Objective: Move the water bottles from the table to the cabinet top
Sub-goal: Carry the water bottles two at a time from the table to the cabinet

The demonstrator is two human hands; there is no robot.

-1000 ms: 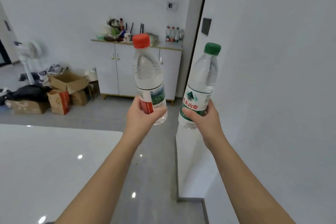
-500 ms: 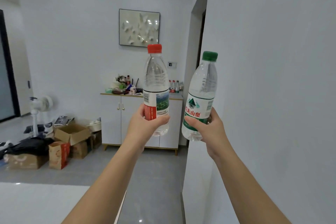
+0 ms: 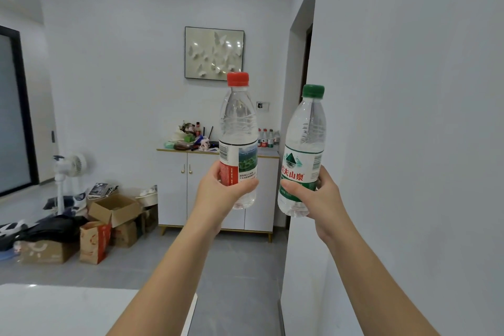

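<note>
My left hand (image 3: 221, 194) grips a clear water bottle with a red cap (image 3: 237, 123) upright by its lower half. My right hand (image 3: 320, 199) grips a second clear bottle with a green cap and green label (image 3: 306, 139), also upright, a little to the right. Both are held out in front of me at chest height. Across the room stands the white cabinet (image 3: 174, 188), its top cluttered at the left. Several small bottles (image 3: 266, 138) stand on its right end. The white table (image 3: 54, 308) shows at the bottom left, below my left arm.
A white wall corner (image 3: 305, 267) juts out close on my right. Cardboard boxes (image 3: 114, 210), a paper bag (image 3: 94, 245) and dark clutter lie on the grey floor left of the cabinet, beside a standing fan (image 3: 68, 172). A framed picture (image 3: 214, 53) hangs above the cabinet.
The view has tilted up, showing the picture and more wall; less of the table shows. Both hands still hold their bottles, which sit lower in view, and the cabinet looks slightly nearer.
</note>
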